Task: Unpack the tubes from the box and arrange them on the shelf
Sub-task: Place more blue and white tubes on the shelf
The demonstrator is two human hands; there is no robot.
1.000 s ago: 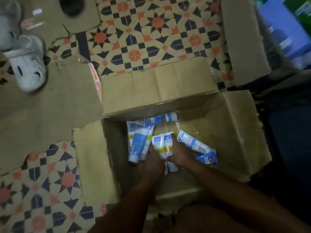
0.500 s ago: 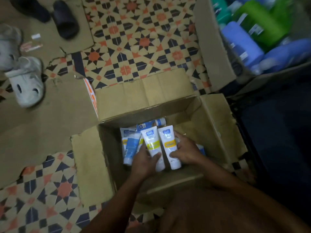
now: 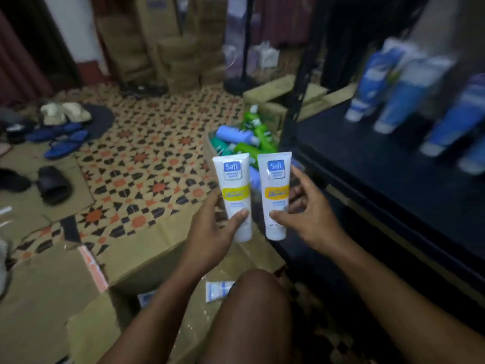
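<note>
Tubes stand upright, one pinched in each hand: left tube, right tube. Shelf lies to the right, nearer the right hand, fingers clamped like the left hand.

Quick count, approx where it's blurry. White tubes w/ yellow band held up: 2, the left tube and the right tube, one per hand, so 2 hands: left hand, right hand. Tubes still lying in the open box near the bottom: 2 visible, one clear, another half hidden. Blue/white tubes standing on the dark shelf: at least 5, e.g., too smeared for an exact no. Second box of green and blue bottles: can't count, several. Black slides on the floor: 2. Stacked cartons in back: lots, no exact count.
</note>
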